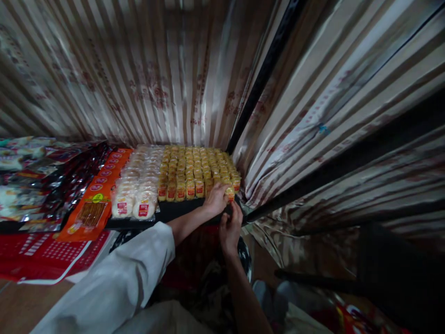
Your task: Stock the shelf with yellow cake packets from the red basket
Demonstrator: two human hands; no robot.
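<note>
My left hand (215,200), in a pale sleeve, has its fingers closed on a small yellow wrapped cake (230,193) with a red label, at the front right corner of a dark shelf (184,205). Just below it is my right hand (232,229), its fingers curled upward and the thumb apart; the fingertips come close to the packet's lower edge, and I cannot tell if they touch it. Behind both hands, rows of matching yellow wrapped cakes (194,169) stand upright. To their left are two rows of round white wrapped biscuits (134,185) with red labels.
An orange snack packet (92,204) and dark shiny packets (59,181) fill the shelf's left side. A red printed sheet (41,257) hangs below. Striped curtain cloth (149,69) closes off the back and right, with dark metal posts (264,79) before it.
</note>
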